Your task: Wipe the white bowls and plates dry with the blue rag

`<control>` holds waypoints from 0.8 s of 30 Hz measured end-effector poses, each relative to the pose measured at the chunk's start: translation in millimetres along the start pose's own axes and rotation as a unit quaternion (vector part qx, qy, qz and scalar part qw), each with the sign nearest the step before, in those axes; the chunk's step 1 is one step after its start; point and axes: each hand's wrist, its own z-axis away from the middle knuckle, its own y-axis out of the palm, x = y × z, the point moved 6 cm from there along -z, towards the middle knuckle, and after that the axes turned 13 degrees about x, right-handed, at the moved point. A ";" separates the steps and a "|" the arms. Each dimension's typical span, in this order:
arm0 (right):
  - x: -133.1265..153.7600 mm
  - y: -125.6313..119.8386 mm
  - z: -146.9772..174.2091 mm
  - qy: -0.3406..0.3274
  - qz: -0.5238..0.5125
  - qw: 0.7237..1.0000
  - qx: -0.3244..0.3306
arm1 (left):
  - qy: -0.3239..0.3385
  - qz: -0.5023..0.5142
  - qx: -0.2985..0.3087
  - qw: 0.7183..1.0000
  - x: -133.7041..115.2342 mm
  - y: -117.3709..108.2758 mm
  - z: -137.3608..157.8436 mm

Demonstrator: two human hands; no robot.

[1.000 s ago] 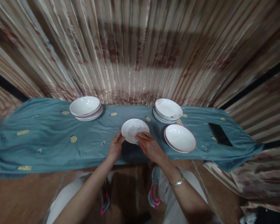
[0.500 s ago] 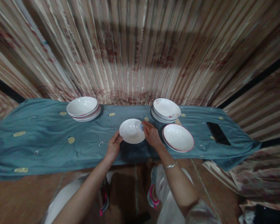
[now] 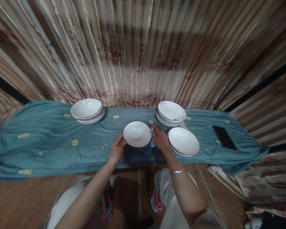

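A plain white bowl [image 3: 137, 134] is held over the middle of the cloth-covered table, its inside facing up towards me. My left hand [image 3: 117, 149] is closed on its left rim, thumb at the edge. At the right rim, my right hand [image 3: 160, 138] is closed on a small pale blue cloth [image 3: 153, 142], part of which hangs below the fingers. Just right of that hand lie white bowls with a red rim [image 3: 184, 141], one in another. Behind them stands a stack of white bowls [image 3: 171, 112], the top one with a flower pattern.
Another stack of white bowls [image 3: 87, 109], some red-edged, stands at the back left. A black phone [image 3: 224, 137] lies on the right of the teal tablecloth [image 3: 50, 146]. Pleated curtains [image 3: 133, 51] hang right behind the table, and dark poles slant at both sides.
My right hand has shifted from over the bowl's inside to just beyond its right rim, and more of the blue cloth shows. The left hand keeps its hold; the view shifts slightly.
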 end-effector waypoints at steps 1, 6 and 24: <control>-0.7 -0.9 4.6 0.006 0.004 1.000 0.014 | -0.001 -0.001 -0.002 1.000 -0.4 -0.3 0.0; -2.2 -4.7 18.0 -0.017 -0.051 0.997 0.050 | 0.005 -0.008 -0.005 1.000 -4.8 0.4 -0.1; -3.4 -75.4 45.3 -0.040 -0.316 0.948 -0.011 | 0.036 0.024 0.024 0.999 -54.0 61.7 11.3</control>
